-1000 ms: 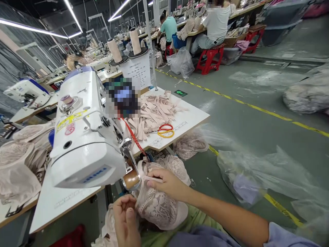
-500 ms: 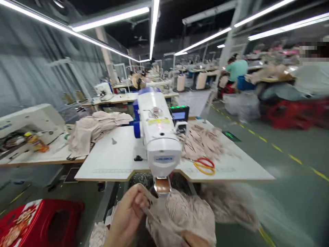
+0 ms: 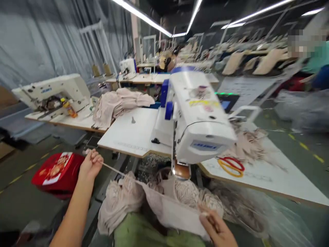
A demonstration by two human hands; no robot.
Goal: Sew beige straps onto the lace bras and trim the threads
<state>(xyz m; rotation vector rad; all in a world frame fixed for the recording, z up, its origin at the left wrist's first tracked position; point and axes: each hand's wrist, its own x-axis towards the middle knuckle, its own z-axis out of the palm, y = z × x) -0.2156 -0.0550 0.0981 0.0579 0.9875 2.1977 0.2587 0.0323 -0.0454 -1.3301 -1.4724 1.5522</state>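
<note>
My left hand (image 3: 91, 163) is closed in a pinch on the end of a thin beige strap (image 3: 113, 168), stretched out to the left. The strap runs back to a beige lace garment (image 3: 167, 202) lying in my lap. My right hand (image 3: 217, 229) is closed on the garment's lower right edge, near the bottom of the view. Just above the garment stands the white sewing machine (image 3: 197, 116), its head overhanging the white table (image 3: 131, 132).
A red stool (image 3: 58, 171) stands on the floor at the left. Red and yellow scissor handles (image 3: 231, 165) and a pile of beige pieces (image 3: 248, 144) lie on the table's right part. Folded beige fabric (image 3: 115, 103) and another sewing machine (image 3: 53, 91) sit at the left. A person sits far right.
My view swung left. My left hand moved out to the left, pulling the strap taut. My right hand dropped to the garment's lower edge.
</note>
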